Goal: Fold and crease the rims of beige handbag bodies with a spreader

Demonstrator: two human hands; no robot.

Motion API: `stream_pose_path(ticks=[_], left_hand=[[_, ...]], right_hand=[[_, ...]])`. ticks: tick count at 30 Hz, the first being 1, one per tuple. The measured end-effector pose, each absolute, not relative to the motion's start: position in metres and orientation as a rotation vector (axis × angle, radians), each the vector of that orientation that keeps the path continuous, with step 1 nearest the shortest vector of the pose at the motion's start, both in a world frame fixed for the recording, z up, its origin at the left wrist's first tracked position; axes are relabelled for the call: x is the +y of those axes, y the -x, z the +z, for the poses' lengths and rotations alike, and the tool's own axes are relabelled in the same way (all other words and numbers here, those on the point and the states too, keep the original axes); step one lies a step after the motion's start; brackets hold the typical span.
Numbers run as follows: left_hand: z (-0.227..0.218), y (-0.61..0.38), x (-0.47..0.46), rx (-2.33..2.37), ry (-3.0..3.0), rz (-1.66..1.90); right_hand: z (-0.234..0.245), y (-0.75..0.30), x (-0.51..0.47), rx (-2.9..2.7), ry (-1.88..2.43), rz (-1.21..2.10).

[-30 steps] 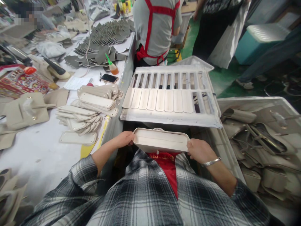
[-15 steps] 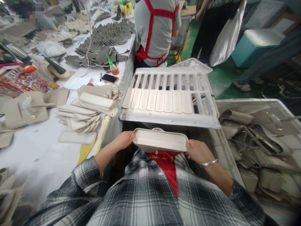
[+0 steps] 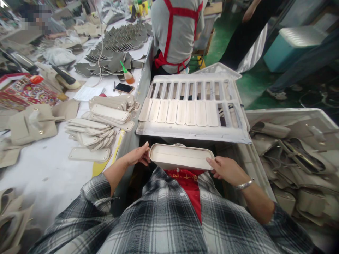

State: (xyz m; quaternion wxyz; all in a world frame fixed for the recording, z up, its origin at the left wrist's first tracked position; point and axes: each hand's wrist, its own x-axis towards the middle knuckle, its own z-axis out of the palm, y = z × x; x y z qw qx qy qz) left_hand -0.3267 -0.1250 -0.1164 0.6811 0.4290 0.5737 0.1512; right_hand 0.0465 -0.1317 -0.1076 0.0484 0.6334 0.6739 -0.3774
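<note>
We have a cream, long, round-ended leather-like piece (image 3: 182,155) with a beige side wall, up in front of the torso, its pale flat face toward the camera and a faint line along it. Right hand (image 3: 225,169) clamps its right end, thumb over the pale face, fingers mostly hidden behind. Left hand (image 3: 140,155) is at the left end, index finger and thumb side raised, lower fingers loosely curled and apart; we can't tell if the fingertips touch the edge. Silver bangle (image 3: 244,184) on the right wrist.

Just beyond the piece we get a white, slotted rack (image 3: 196,132), near row carrying flat cream round-ended panels (image 3: 172,112) side by side, right-hand slots of that row open. On the left, a white-covered worktable (image 3: 58,187) holds a heap of cream strips with holed ends (image 3: 91,131), one single cream strip (image 3: 89,154) apart at the near side, and a yellow sheet (image 3: 100,168) by the edge. Farther up we note a dark-screened phone (image 3: 124,88) beside a green-nozzled bottle of amber liquid (image 3: 129,77). Right side: white plastic bin (image 3: 296,110) full of beige bag-like pieces (image 3: 304,180). Ahead, a co-worker in a grey top with red straps (image 3: 182,33), back to us.
</note>
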Motion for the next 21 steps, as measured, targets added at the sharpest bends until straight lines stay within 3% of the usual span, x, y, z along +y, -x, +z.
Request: stream_pose_path(ticks=[3,11,18,21], left_hand=[[-0.113,0.325,-0.129,1.393,-1.056,0.322],[-0.102,0.304,-0.126,1.713,-1.724,0.158],[-0.107,0.311,-0.128,1.603,-1.573,0.17],[-0.12,0.32,-0.131,1.419,-1.227,0.359]], right_hand=[[-0.108,-0.049,-0.133,2.051,-1.945,-1.17],[-0.101,-0.036,-0.13,2.114,-1.917,-0.809],[-0.098,-0.037,-0.129,2.118,-1.91,-0.789],[-0.097,-0.039,-0.129,2.106,-1.903,-0.844]])
